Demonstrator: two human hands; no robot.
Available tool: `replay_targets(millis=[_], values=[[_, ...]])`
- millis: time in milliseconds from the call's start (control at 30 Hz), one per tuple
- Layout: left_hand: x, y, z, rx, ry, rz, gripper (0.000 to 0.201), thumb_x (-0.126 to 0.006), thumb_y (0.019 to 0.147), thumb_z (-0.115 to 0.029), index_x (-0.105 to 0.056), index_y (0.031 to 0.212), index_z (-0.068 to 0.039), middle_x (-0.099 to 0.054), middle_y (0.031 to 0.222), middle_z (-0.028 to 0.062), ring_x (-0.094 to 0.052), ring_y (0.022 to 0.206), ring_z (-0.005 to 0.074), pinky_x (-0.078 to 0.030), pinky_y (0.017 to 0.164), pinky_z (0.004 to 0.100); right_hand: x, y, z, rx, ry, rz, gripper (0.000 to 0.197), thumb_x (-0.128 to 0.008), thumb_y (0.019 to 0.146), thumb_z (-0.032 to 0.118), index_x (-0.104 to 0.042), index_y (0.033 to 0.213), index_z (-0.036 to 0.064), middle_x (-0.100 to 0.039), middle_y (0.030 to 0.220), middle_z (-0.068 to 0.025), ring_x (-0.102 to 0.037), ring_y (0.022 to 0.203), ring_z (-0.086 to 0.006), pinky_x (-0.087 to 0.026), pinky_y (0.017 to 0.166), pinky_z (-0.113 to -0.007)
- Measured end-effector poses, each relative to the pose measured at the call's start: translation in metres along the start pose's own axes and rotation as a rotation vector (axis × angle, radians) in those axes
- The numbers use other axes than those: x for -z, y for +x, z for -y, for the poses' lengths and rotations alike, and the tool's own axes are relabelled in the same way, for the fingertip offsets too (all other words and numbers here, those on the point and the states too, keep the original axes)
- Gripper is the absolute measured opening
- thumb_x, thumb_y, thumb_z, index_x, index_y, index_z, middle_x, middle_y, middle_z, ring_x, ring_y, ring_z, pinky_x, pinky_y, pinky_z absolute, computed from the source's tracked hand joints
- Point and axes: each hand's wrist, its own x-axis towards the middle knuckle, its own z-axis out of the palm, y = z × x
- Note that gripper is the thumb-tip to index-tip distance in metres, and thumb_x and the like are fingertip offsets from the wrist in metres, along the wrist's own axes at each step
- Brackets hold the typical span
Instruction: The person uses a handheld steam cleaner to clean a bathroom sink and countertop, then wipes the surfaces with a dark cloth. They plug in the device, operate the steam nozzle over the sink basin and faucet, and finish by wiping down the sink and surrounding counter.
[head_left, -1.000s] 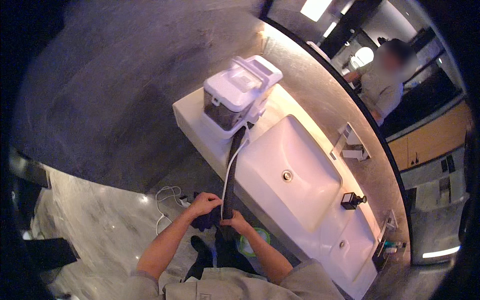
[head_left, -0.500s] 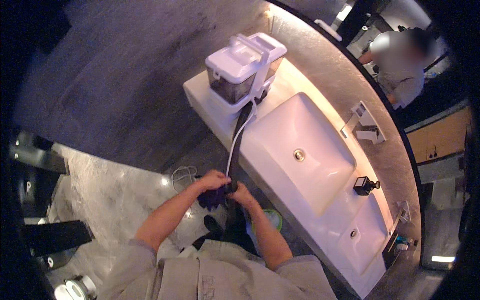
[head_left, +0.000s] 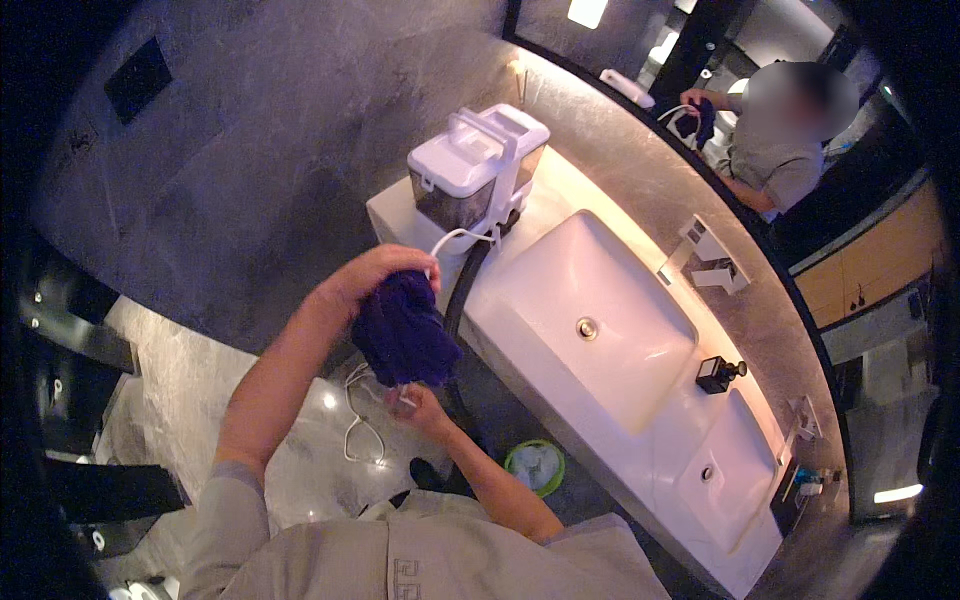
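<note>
My left hand [head_left: 400, 265] is raised beside the counter's left end, closed on a dark purple cloth [head_left: 405, 330] that hangs below it. A white cord [head_left: 460, 236] runs from a white machine [head_left: 462, 175] with see-through tanks into the same hand. Under the cloth's lower edge, my right hand [head_left: 425, 408] has its fingers closed, and a short piece of white cord shows at them. The cloth hides the stretch between both hands. A black hose [head_left: 463, 295] drops from the machine over the counter's edge, just right of the cloth.
The white counter [head_left: 540, 375] holds a large basin [head_left: 590, 265], a smaller basin [head_left: 700, 455] and a black dispenser bottle [head_left: 715, 375]. A green-rimmed bucket [head_left: 540, 445] stands on the floor below. Loose cord [head_left: 350, 440] loops on the floor. A mirror lines the right side.
My left hand has risen toward the machine with the cloth, away from the hose. My right hand has left the hose and moved left, below the cloth. The view has shifted slightly.
</note>
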Motion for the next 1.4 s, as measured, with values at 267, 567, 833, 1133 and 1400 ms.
replay_targets(millis=[267,567,833,1133,1400], values=[[0.047,0.028,-0.074,-0.066,-0.215,-0.091,0.033,-0.054,0.078,-0.026,-0.059,0.093,0.003,-0.063,0.084,0.0094,-0.060,0.073,0.0173,-0.049,0.068,0.0293,0.043,-0.109,0.025,-0.452,-0.157,-0.148,0.027,-0.060,0.082,0.029,-0.060,0.073,0.0042,-0.053,0.064,0.0022,-0.048,0.059,-0.0084,-0.042,0.056,-0.025],[0.072,0.013,-0.081,-0.051,-0.175,-0.134,0.032,-0.060,0.074,-0.026,-0.059,0.090,0.002,-0.063,0.077,0.0104,-0.061,0.067,0.0190,-0.050,0.065,0.0300,0.074,-0.112,0.360,0.353,0.079,-0.628,0.043,-0.038,0.090,0.040,-0.039,0.059,0.0118,-0.034,0.049,0.0003,-0.029,0.040,-0.0112,-0.023,0.039,-0.025],[0.085,-0.026,0.003,-0.039,0.108,-0.041,0.031,-0.061,0.074,-0.024,-0.057,0.097,-0.005,-0.061,0.083,0.0014,-0.055,0.075,0.0104,-0.044,0.075,0.0242,0.026,-0.016,0.424,0.185,0.298,-0.398,0.026,-0.045,0.089,0.032,-0.045,0.077,0.0094,-0.041,0.061,-0.0002,-0.034,0.045,-0.0076,-0.025,0.034,-0.019],[0.021,-0.065,0.039,-0.009,0.081,-0.123,0.045,-0.060,0.074,-0.011,-0.052,0.117,-0.003,-0.062,0.082,0.0017,-0.056,0.072,0.0077,-0.044,0.069,0.0216,0.058,0.080,0.253,-0.219,0.463,-0.596,0.020,-0.047,0.086,0.027,-0.041,0.084,0.0076,-0.038,0.065,-0.0047,-0.040,0.051,-0.0156,-0.037,0.041,-0.027],[-0.010,-0.052,0.071,-0.118,0.192,-0.241,0.032,-0.057,0.076,-0.013,-0.059,0.107,-0.004,-0.061,0.079,0.0004,-0.054,0.070,0.0070,-0.043,0.063,0.0204,0.130,0.117,0.199,-0.266,0.701,-0.623,0.043,-0.048,0.085,0.027,-0.028,0.115,0.0054,-0.043,0.098,-0.0248,-0.050,0.086,-0.0400,-0.051,0.065,-0.050]])
